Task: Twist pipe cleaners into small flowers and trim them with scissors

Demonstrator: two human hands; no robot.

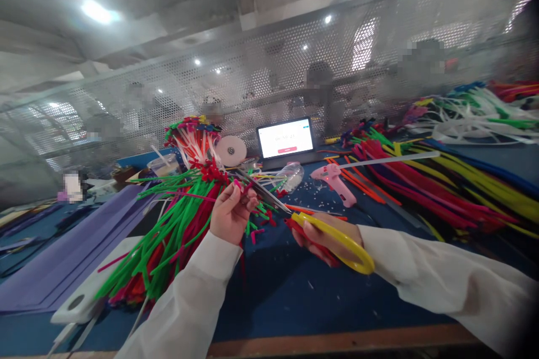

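Note:
My left hand (231,216) is closed, pinching a magenta pipe cleaner (238,184) at its fingertips. In my right hand (314,230) is a pair of scissors (343,242) with yellow and red handles. The scissors' metal blades reach up and left, close beside the pinched piece; whether they touch it I cannot tell. Beside my left hand lies a big heap of green and red pipe cleaners (174,235). Short red and green bits are scattered on the blue table (269,297) behind and between my hands.
A pink glue gun (337,182) holding a long glue stick lies beyond my right hand. A lit tablet (286,137) stands at the back. Colourful pipe cleaners (425,179) fill the right side. Purple sheets (80,252) and a white power strip (84,297) lie at left.

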